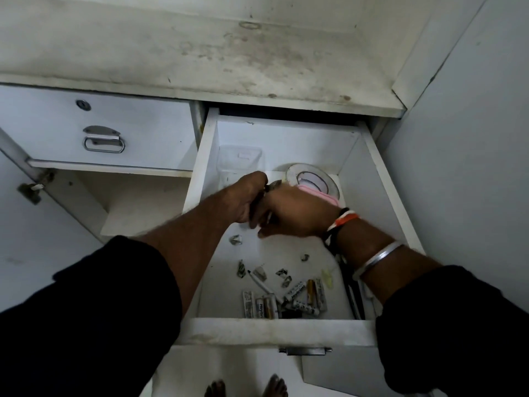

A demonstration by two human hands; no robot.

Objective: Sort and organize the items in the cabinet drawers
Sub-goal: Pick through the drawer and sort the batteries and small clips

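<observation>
Left hand (248,197) grips a dark object (255,208); right hand (296,214) beside it, grip indeterminate. Batteries (296,292) below both hands: lettering illegible.

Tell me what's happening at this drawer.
A person is working over the open drawer. Both hands meet near its middle: the left hand grips a dark object, and the right hand reaches against it; what it holds, if anything, is hidden. Loose batteries, a marker and paper scraps lie at the front. A tape roll and a clear container sit at the back. The neighbouring drawer is closed.
</observation>
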